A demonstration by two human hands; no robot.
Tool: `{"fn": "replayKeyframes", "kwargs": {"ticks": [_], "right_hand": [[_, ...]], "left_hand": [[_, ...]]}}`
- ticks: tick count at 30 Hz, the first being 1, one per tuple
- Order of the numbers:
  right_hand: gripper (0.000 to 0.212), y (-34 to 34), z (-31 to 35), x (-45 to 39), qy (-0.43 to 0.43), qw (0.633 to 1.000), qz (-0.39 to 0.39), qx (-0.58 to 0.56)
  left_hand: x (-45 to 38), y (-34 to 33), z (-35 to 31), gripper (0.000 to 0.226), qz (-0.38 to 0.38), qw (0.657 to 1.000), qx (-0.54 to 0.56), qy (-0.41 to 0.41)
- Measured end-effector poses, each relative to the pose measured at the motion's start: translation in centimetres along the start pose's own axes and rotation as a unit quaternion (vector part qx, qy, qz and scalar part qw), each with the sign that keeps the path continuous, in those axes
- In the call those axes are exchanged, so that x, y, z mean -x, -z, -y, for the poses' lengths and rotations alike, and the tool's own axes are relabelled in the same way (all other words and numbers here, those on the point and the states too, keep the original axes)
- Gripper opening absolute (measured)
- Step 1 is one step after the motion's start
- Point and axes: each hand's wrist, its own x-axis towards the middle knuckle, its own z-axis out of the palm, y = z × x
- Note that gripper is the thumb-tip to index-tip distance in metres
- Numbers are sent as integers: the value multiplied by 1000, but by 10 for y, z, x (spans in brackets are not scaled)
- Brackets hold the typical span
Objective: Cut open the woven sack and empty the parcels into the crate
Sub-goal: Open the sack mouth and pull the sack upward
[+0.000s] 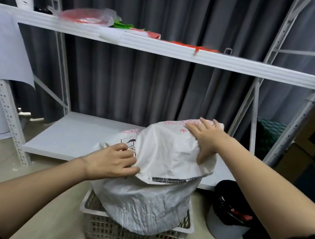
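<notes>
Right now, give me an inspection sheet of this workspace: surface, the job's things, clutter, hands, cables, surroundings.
Surface: pale floor.
Job's things: woven sack stands in the white crate, its top flap folded over; no parcels visible.
Clutter: grey bin with black liner right of the crate.
Hands: left hand pinches the flap edge; right hand lies on the sack top, thumb down its side.
Cables: nothing seen.
Surroundings: white shelving rack carrying red and green bags; grey curtain behind.
</notes>
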Motion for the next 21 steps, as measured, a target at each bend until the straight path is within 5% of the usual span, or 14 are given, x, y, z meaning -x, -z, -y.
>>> {"fn": "replayKeyframes", "kwargs": {"ticks": [2, 6, 8, 10, 14, 18, 21], "right_hand": [[120, -11, 10, -5, 6, 1000, -12, -23], [49, -24, 27, -6, 5, 997, -76, -34], [32, -21, 28, -4, -8, 991, -116, -70], [23, -12, 26, 0, -30, 978, -171, -118], [10, 18, 19, 21, -66, 935, -290, -196], [20, 45, 19, 40, -60, 896, -363, -248], [17, 54, 16, 51, -39, 871, -393, -292]], "left_hand": [[3, 4, 6, 22, -6, 1000, 7, 20], [5, 5, 22, 43, 59, 978, 112, 165], [-3, 6, 26, 52, 66, 952, 168, 246], [-8, 1, 29, 69, 116, 927, 149, 325], [-10, -19, 30, 127, 310, 809, 240, 439], [-31, -31, 7, 136, 321, 792, 238, 461], [-44, -30, 4, 124, 256, 780, 188, 539]]}}
